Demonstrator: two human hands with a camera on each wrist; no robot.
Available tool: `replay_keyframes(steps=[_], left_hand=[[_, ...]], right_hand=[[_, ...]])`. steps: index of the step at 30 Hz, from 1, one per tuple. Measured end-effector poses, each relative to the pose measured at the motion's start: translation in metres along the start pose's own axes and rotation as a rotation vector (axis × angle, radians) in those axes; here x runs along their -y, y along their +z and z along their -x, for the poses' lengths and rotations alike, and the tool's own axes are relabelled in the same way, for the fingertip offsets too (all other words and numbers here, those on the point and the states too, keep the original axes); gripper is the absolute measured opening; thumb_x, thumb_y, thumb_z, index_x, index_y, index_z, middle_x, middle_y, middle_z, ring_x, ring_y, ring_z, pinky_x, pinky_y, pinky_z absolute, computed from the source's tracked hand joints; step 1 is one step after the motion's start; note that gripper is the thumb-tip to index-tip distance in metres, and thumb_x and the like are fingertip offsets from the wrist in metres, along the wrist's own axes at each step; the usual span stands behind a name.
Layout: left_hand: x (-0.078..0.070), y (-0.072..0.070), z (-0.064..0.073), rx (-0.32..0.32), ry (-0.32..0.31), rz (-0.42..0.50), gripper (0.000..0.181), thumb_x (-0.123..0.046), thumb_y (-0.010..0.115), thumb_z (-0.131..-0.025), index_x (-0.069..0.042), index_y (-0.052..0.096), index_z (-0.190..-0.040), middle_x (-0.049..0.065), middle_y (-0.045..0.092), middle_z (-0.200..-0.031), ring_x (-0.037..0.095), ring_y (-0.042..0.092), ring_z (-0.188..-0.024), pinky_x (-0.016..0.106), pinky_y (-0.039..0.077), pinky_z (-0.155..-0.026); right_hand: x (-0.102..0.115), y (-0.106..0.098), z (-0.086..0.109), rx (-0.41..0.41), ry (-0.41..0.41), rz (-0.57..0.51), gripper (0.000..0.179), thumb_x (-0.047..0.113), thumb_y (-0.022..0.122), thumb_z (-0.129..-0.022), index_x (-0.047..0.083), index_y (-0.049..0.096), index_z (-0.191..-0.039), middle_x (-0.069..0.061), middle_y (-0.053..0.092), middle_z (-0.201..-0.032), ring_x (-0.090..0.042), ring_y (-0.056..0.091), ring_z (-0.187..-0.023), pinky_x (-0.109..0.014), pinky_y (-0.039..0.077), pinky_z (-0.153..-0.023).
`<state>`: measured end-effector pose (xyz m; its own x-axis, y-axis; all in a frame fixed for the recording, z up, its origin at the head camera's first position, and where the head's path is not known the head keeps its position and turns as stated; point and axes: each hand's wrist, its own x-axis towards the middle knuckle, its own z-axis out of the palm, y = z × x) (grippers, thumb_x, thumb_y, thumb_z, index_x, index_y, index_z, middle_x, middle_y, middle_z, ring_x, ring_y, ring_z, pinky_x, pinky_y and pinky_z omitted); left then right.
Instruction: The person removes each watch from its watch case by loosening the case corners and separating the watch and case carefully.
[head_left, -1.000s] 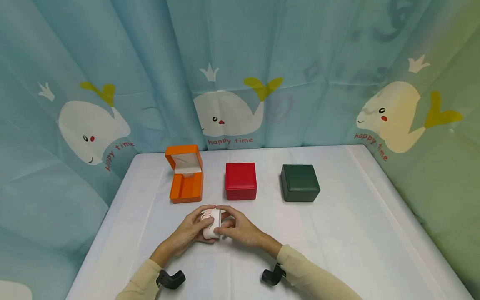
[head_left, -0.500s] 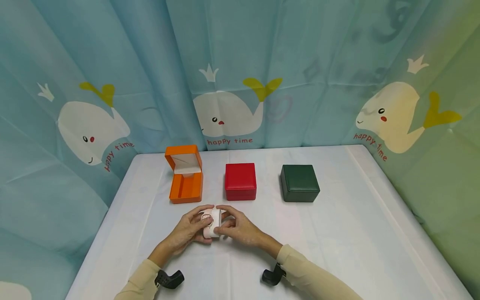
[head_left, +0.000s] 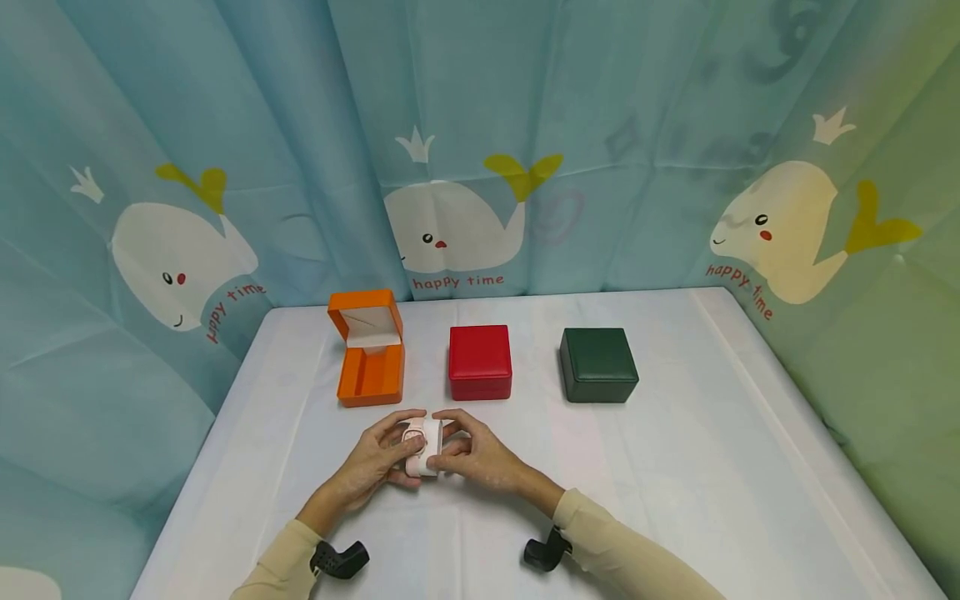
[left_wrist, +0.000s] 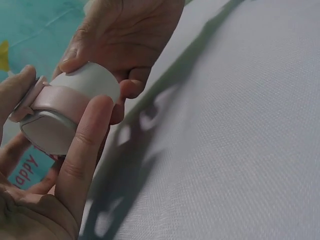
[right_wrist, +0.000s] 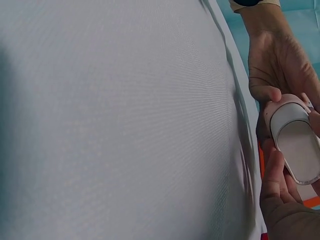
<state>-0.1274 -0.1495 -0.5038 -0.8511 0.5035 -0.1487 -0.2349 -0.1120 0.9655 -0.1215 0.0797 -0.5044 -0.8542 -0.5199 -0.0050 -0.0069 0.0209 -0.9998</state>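
Observation:
A pale pink wristwatch [head_left: 413, 434] sits around a white oval watch cushion [head_left: 432, 448], between the two hands in front of the boxes. My left hand [head_left: 371, 463] grips the watch side, its thumb over the watch face and its fingers around the far side. With thumb and fingers, my right hand [head_left: 482, 458] pinches the right end of the cushion. The left wrist view shows the pink strap [left_wrist: 62, 101] wrapped round the cushion's near end, with bare white beyond it. The cushion's flat oval end [right_wrist: 299, 150] shows in the right wrist view. The thumb partly covers the watch face.
Behind the hands stand an orange box [head_left: 384, 375] with its lid up, a closed red box [head_left: 480, 362] and a closed dark green box [head_left: 599, 365]. White cloth covers the table [head_left: 720, 467]. A whale-print curtain [head_left: 615, 225] hangs behind it.

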Motion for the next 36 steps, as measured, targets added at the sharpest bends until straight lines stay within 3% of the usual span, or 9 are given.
replay_keyframes(steps=[10, 21, 36], left_hand=[[-0.0013, -0.0010, -0.0005, -0.025, -0.012, -0.009, 0.057, -0.011, 0.064, -0.102, 0.002, 0.038, -0.150, 0.019, 0.050, -0.131, 0.033, 0.064, -0.098, 0.050, 0.059, -0.068], [-0.0004, -0.0032, -0.0012, 0.029, -0.009, 0.019, 0.064, -0.007, 0.063, -0.101, 0.006, 0.031, -0.155, 0.019, 0.046, -0.134, 0.032, 0.066, -0.097, 0.049, 0.059, -0.071], [-0.0011, -0.0043, 0.0003, 0.045, -0.056, 0.044, 0.067, -0.008, 0.062, -0.102, 0.003, 0.027, -0.158, 0.020, 0.045, -0.135, 0.031, 0.063, -0.102, 0.049, 0.059, -0.073]], right_hand=[[-0.0017, 0.0006, -0.0017, 0.009, -0.018, -0.013, 0.062, 0.001, 0.075, -0.090, 0.005, 0.044, -0.143, -0.013, 0.054, -0.116, -0.014, 0.069, -0.082, -0.024, 0.050, -0.070], [-0.0011, -0.0018, -0.0016, 0.017, -0.020, 0.034, 0.061, 0.005, 0.074, -0.092, 0.003, 0.045, -0.145, -0.012, 0.053, -0.115, -0.014, 0.068, -0.081, -0.023, 0.050, -0.069], [-0.0015, -0.0045, -0.0026, 0.032, 0.011, 0.089, 0.062, 0.009, 0.073, -0.092, 0.004, 0.046, -0.147, -0.011, 0.054, -0.115, -0.015, 0.066, -0.082, -0.024, 0.050, -0.067]])
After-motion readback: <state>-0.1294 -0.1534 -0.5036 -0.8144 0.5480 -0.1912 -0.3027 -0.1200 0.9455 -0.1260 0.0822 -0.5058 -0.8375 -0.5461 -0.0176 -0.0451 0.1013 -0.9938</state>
